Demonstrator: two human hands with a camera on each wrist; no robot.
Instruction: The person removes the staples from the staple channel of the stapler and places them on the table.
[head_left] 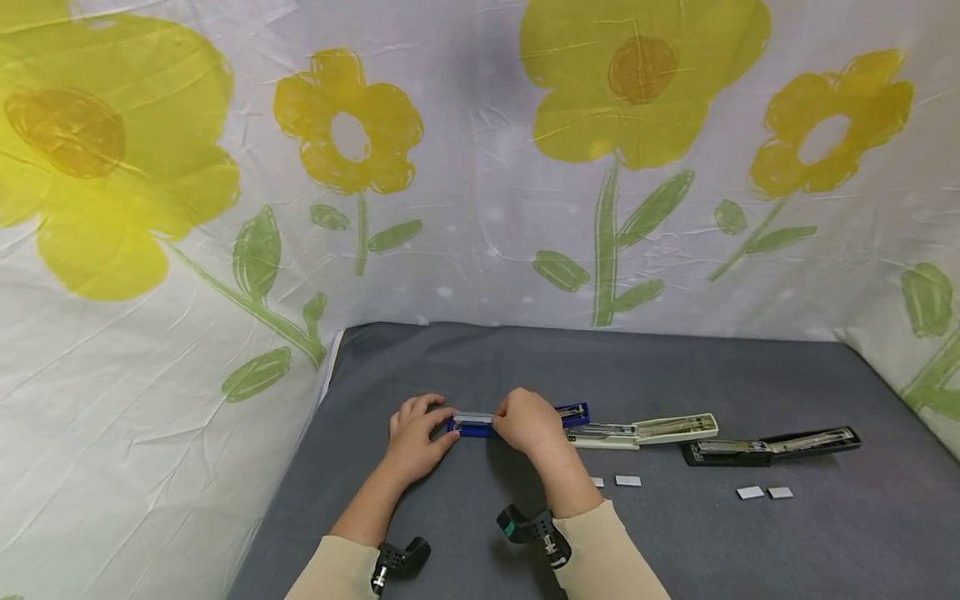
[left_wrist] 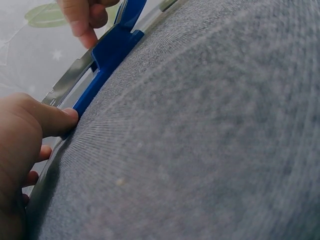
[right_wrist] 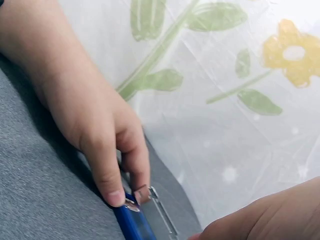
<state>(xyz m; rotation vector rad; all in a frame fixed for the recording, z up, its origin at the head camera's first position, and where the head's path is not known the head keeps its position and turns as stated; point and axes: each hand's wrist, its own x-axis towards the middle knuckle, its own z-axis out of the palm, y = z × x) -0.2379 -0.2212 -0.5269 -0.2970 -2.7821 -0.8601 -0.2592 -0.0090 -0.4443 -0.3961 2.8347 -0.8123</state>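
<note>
A blue stapler [head_left: 472,432] lies opened out on the grey cloth, its metal staple channel [left_wrist: 70,82] exposed in the left wrist view. My left hand [head_left: 415,437] grips the stapler's left end, thumb [left_wrist: 64,119] against the near side of the blue base and other fingers beyond it. At the stapler's middle, my right hand [head_left: 527,422] pinches with thumb and forefinger by the hinge. The right wrist view has the right thumb [right_wrist: 114,192] close against the blue body. What lies between those fingertips is mostly hidden. The raised blue lid [head_left: 573,414] reaches out to the right.
To the right lie an opened cream stapler [head_left: 675,427] and, farther over, an opened black stapler [head_left: 772,447]. Small pale blocks, seemingly staple strips [head_left: 628,481] [head_left: 750,493], sit in front of them. A flowered cloth [head_left: 465,250] hangs behind the grey-covered table [head_left: 420,358].
</note>
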